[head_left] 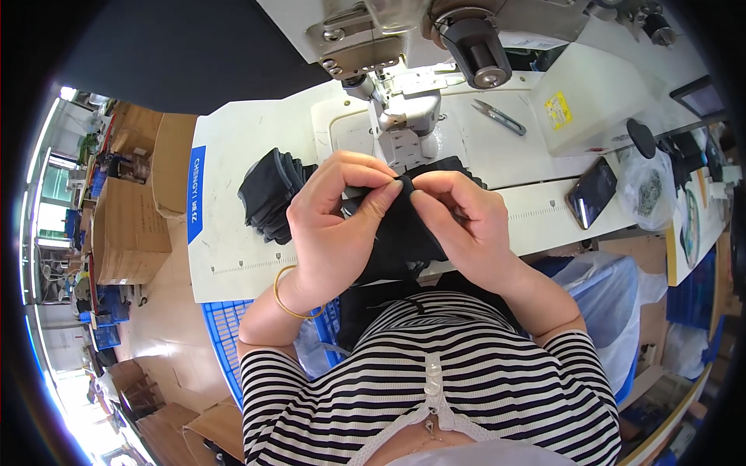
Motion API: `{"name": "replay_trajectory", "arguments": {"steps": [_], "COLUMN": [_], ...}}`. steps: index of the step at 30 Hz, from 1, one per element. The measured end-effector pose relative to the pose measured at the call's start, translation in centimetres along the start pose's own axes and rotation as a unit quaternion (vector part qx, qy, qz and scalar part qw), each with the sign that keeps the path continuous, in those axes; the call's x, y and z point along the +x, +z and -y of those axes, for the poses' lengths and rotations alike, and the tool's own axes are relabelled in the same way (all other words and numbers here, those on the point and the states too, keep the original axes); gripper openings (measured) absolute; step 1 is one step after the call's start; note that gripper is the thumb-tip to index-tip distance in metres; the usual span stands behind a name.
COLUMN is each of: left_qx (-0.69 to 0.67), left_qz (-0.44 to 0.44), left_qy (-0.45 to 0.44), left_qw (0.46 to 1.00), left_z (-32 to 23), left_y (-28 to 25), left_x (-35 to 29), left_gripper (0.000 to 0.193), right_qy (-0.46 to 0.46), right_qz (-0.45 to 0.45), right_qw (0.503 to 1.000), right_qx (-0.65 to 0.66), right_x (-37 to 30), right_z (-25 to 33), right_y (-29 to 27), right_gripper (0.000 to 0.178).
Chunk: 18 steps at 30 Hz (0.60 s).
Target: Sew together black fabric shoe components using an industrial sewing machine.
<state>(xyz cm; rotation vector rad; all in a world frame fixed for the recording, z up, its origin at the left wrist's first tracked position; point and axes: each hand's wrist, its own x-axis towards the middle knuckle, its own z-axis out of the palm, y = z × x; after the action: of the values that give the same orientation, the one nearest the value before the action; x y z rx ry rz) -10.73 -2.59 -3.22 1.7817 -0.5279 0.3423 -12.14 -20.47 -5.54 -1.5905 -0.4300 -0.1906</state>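
Observation:
Between my two hands is a piece of black fabric (pixel 402 237), raised over the front edge of the sewing table. My left hand (pixel 339 221) pinches its upper edge between thumb and forefinger. Close beside it, my right hand (pixel 466 223) grips the same edge, the fingertips nearly touching the left ones. The fabric hangs down toward my lap. Just beyond my hands stands the sewing machine's needle area (pixel 404 116). A stack of folded black fabric pieces (pixel 272 198) lies to the left of my left hand, and more black fabric shows behind my right hand.
Thread snips (pixel 500 116) lie on the white tabletop (pixel 233 163) right of the machine. Farther right are a phone (pixel 592 193) and a clear plastic bag (pixel 647 186). Blue baskets (pixel 225 334) sit below the table edge. Cardboard boxes (pixel 132 233) stand at left.

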Motion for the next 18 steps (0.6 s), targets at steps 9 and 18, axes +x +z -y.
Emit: {"name": "replay_trajectory", "arguments": {"steps": [9, 18], "left_qx": [-0.015, -0.008], "left_qz": [0.016, 0.019], "left_qy": [-0.100, -0.116], "left_qw": [0.995, 0.993], "left_z": [-1.1, -0.8], "left_y": [-0.6, -1.2], "left_x": [0.8, 1.8], "left_gripper": [0.011, 0.007], "right_qy": [-0.062, -0.034], "right_qz": [-0.045, -0.030], "right_qw": [0.995, 0.998], "right_qx": [-0.056, -0.041], "right_x": [0.2, 0.6], "right_z": [-0.3, -0.8], "right_y": [0.1, 0.2], "right_gripper": [0.009, 0.015]}}
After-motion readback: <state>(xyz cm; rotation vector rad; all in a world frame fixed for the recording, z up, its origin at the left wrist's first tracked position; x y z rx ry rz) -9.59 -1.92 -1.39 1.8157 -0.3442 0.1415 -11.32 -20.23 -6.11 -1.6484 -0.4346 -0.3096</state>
